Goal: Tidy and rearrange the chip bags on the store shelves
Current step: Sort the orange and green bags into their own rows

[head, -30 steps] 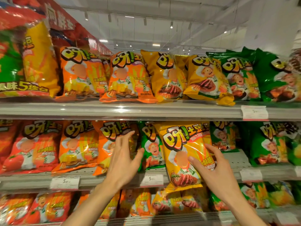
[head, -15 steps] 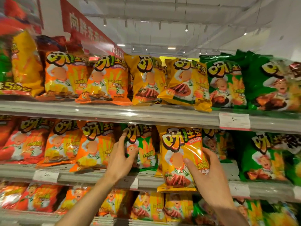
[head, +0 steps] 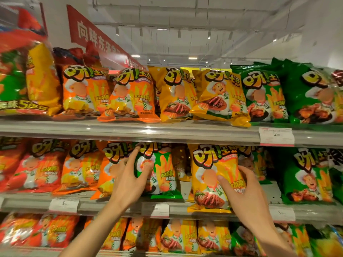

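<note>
My left hand (head: 128,179) has moved since a second ago from the orange bag to the green bag (head: 161,171) at the frame's centre, middle shelf (head: 111,205); thumb and fingers now close on its left edge. My right hand (head: 245,191) still holds the yellow bag (head: 211,175) right of centre, fingers curled around its right side, its lower edge now on the shelf. I judge both bags are misplaced, and the green one goes next.
</note>
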`<action>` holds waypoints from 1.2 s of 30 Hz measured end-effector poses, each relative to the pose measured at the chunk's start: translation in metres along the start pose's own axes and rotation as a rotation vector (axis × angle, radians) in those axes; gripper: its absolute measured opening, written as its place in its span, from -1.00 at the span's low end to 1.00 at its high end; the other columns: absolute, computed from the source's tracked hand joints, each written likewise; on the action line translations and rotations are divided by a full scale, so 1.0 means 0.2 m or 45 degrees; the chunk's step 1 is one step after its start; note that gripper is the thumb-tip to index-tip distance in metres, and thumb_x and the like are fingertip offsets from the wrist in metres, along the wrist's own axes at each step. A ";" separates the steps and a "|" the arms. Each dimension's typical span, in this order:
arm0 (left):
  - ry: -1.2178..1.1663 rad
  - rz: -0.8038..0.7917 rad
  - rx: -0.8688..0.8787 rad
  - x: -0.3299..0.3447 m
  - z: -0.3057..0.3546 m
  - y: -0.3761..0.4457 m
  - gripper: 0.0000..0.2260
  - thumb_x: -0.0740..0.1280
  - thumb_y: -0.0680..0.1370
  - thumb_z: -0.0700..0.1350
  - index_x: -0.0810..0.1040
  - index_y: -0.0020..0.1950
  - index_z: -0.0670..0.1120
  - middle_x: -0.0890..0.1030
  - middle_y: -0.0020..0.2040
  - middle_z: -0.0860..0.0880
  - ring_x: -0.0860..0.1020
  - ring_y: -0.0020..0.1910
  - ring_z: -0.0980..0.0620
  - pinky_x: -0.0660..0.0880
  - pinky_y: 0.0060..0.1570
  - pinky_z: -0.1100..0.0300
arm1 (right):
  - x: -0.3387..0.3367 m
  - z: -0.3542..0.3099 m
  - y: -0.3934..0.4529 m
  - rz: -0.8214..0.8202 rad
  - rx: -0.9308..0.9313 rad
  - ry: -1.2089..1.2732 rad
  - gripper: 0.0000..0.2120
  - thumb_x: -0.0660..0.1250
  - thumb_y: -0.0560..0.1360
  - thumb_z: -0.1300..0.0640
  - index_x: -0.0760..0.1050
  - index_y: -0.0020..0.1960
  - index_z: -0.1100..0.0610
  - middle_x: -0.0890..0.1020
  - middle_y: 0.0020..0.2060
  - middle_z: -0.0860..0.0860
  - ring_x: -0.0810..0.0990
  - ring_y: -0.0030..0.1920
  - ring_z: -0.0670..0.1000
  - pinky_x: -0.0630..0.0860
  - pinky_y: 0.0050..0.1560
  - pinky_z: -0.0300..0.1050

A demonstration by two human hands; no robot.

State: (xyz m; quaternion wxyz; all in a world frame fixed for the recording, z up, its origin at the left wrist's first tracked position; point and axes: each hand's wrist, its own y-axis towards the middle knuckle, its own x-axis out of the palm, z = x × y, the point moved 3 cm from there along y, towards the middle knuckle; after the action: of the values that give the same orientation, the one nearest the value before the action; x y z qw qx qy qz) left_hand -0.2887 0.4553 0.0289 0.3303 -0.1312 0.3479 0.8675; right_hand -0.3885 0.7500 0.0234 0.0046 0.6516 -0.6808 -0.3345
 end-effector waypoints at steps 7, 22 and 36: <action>0.010 0.019 0.012 -0.34 -0.12 -0.09 -0.40 0.25 0.53 0.30 0.06 0.52 0.43 0.37 0.44 -0.05 0.32 0.42 -0.01 0.33 0.26 0.00 | 0.25 -0.17 -0.02 -0.006 -0.126 -0.083 -0.26 0.34 0.40 -0.36 0.28 0.44 -0.02 0.47 0.33 -0.02 0.47 0.27 0.04 0.47 0.19 0.03; 0.065 0.024 -0.013 -0.69 -0.23 -0.28 -0.41 0.25 0.52 0.34 0.05 0.48 0.48 0.24 0.52 0.18 0.13 0.41 0.28 0.19 0.35 0.11 | 0.86 -0.39 0.03 -0.250 -0.248 -0.713 -0.30 0.04 0.57 -0.32 0.12 0.50 0.16 0.37 0.36 0.22 0.45 0.28 0.21 0.49 0.06 0.03; -0.182 -0.213 0.136 -0.14 0.12 -0.35 -0.44 0.27 0.53 0.29 0.09 0.46 0.51 0.16 0.38 0.51 0.13 0.46 0.41 0.16 0.43 0.11 | 0.22 -0.29 -0.04 -0.565 -0.162 0.149 -0.48 0.21 0.51 -0.29 0.34 0.41 -0.13 0.56 0.15 -0.18 0.57 0.07 -0.25 0.44 -0.05 -0.39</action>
State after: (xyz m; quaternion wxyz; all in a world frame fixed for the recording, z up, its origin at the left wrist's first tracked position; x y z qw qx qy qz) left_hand -0.2205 0.4963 0.0233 0.4319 -0.0799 0.3572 0.8243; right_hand -0.3629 0.6858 0.0464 0.0114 0.8020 -0.4970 -0.3313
